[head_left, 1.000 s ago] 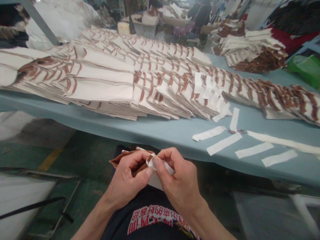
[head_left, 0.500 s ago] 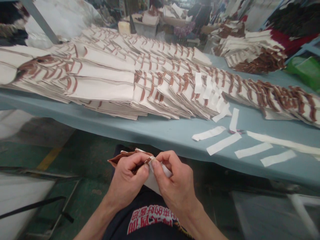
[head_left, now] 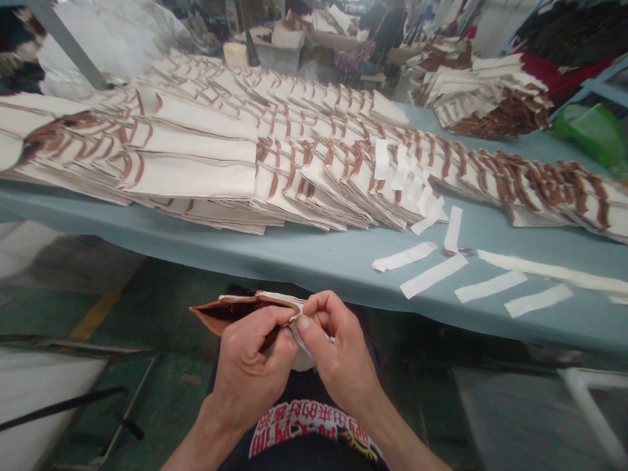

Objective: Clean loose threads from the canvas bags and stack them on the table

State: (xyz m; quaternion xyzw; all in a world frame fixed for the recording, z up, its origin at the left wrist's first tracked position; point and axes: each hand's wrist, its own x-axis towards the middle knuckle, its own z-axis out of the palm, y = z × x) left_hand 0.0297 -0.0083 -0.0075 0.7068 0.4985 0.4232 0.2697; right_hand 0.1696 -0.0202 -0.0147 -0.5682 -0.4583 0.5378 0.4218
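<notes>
Left hand (head_left: 248, 366) clamps the folded cream-and-brown fabric piece (head_left: 230, 311); right hand (head_left: 338, 363) pinches the small white strip (head_left: 305, 352) beside its thumb. A slipping pinch might tear or crease it.

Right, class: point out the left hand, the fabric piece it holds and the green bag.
left hand (head_left: 250, 366): head view, knuckles.
fabric piece (head_left: 216, 314): head view, brown end.
green bag (head_left: 589, 131): head view, middle.
</notes>
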